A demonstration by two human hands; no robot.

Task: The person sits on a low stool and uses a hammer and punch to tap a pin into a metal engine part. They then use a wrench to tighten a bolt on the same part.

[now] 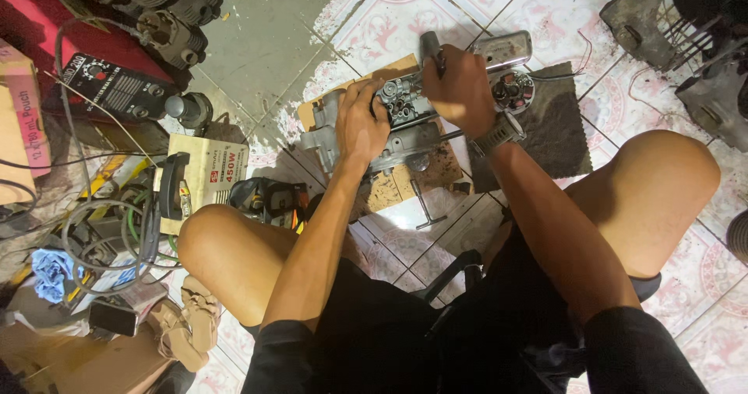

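Observation:
A grey metal engine block lies on a piece of cardboard on the tiled floor between my knees. My left hand rests on top of the block and presses it down, fingers curled over its upper edge. My right hand is closed around a dark tool handle that stands over the block's open top. A watch sits on my right wrist. A round metal part shows just right of my right hand.
A dark cloth lies right of the cardboard. A T-shaped wrench lies on the tiles near the cardboard. Cables, a box and a black tool crowd the left. Engine parts sit at top left, more metal parts at top right.

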